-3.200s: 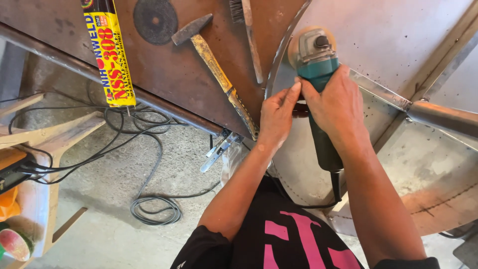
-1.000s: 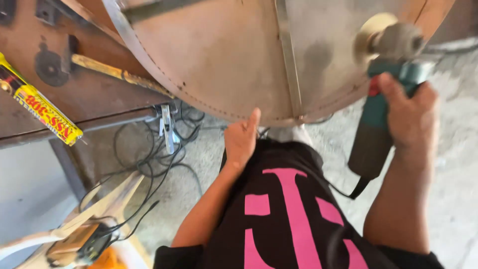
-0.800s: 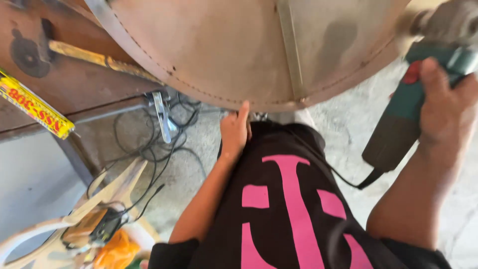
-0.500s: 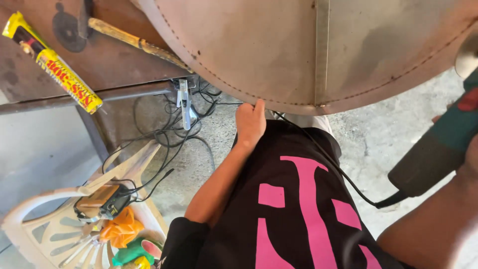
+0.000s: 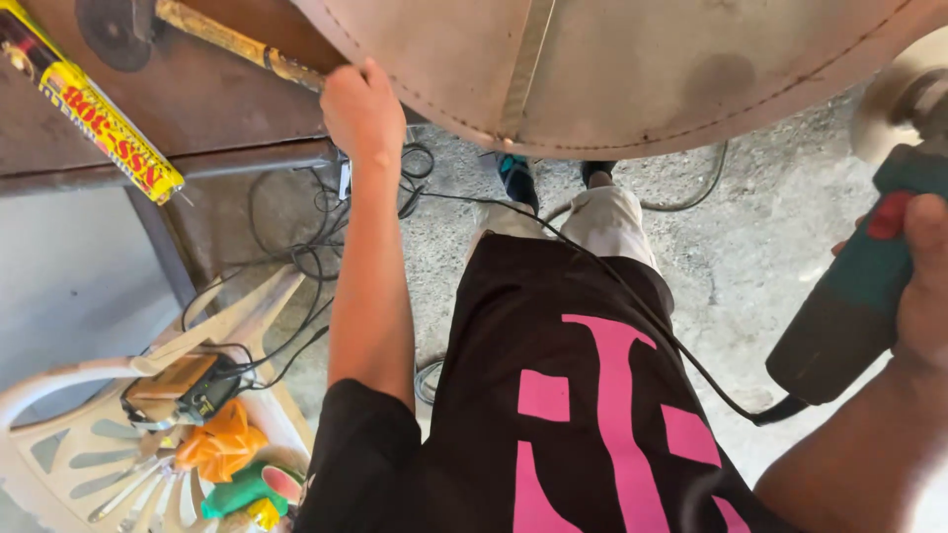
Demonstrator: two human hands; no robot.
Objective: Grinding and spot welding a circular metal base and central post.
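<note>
A large round sheet-metal disc (image 5: pixel 632 69) with a welded rim fills the top of the view. My left hand (image 5: pixel 361 111) grips its lower left edge, fingers curled under the rim. My right hand (image 5: pixel 923 286), at the right border, is closed around the body of a teal angle grinder (image 5: pixel 859 286). The grinder's disc (image 5: pixel 889 99) points up, beside the metal disc's right edge and apart from it. Its black cord (image 5: pixel 632 306) runs across my black and pink shirt.
A rusty steel table (image 5: pixel 197 109) at upper left holds a yellow box of welding rods (image 5: pixel 94 109), a hammer handle (image 5: pixel 237 44) and a grinding wheel (image 5: pixel 114 25). A white plastic chair (image 5: pixel 89 444) with gloves and small tools stands at lower left. Cables (image 5: pixel 296 247) lie tangled on the concrete floor.
My left hand has moved up and left along the disc's rim. The grinder in my right hand has swung out toward the right edge of view. The view has tilted down.
</note>
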